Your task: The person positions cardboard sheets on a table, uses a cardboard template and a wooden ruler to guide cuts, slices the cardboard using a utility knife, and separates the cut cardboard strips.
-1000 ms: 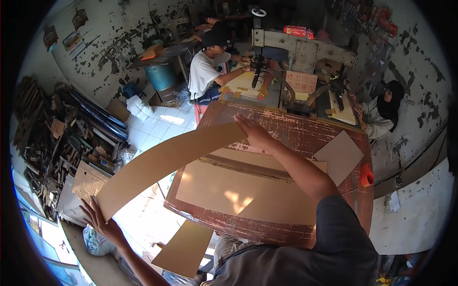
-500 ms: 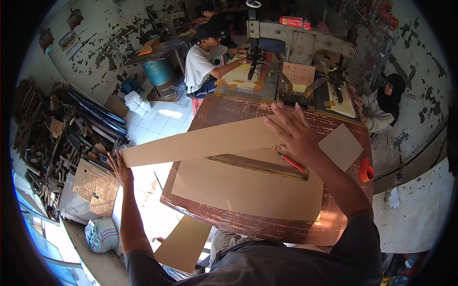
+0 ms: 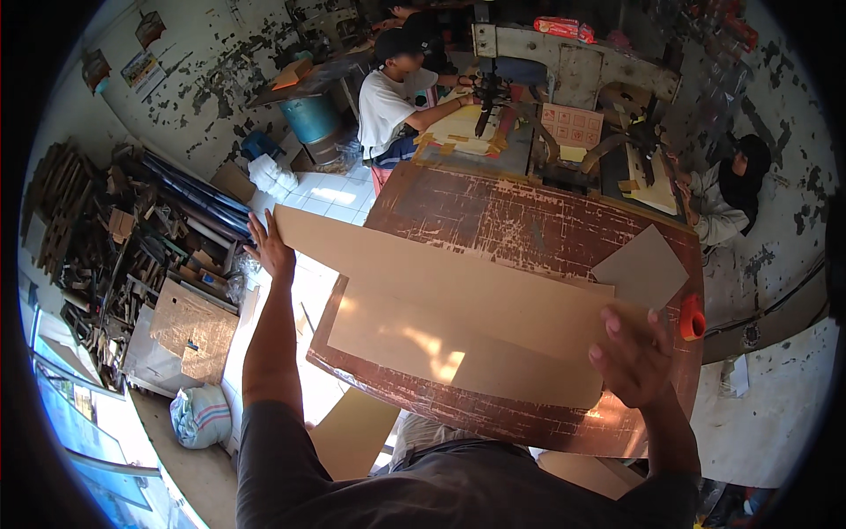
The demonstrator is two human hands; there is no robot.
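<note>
A long brown cardboard strip [image 3: 441, 269] spans the space between my hands, above the worktable. My left hand [image 3: 271, 249] holds its far left end, which juts past the table's edge. At the strip's right end is my right hand [image 3: 636, 360], palm up and fingers bent around the end. Beneath lies a larger brown cardboard sheet [image 3: 529, 379] flat on the table, partly covered by the strip. A smaller greyish-brown board piece [image 3: 645, 264] rests to the right, near an orange-red tape roll [image 3: 692, 317].
The worn reddish-brown table [image 3: 423, 198] stretches ahead to a machine frame [image 3: 573, 66]. One co-worker [image 3: 388, 110] sits at the far left of it, another [image 3: 731, 189] at the right. Scrap wood [image 3: 97, 264] is piled at left; a cardboard piece [image 3: 352, 432] leans below the table.
The strip has swung round: its right end came down toward me with my right hand, while my left hand rose. The red cutter and long metal ruler seen before are now hidden.
</note>
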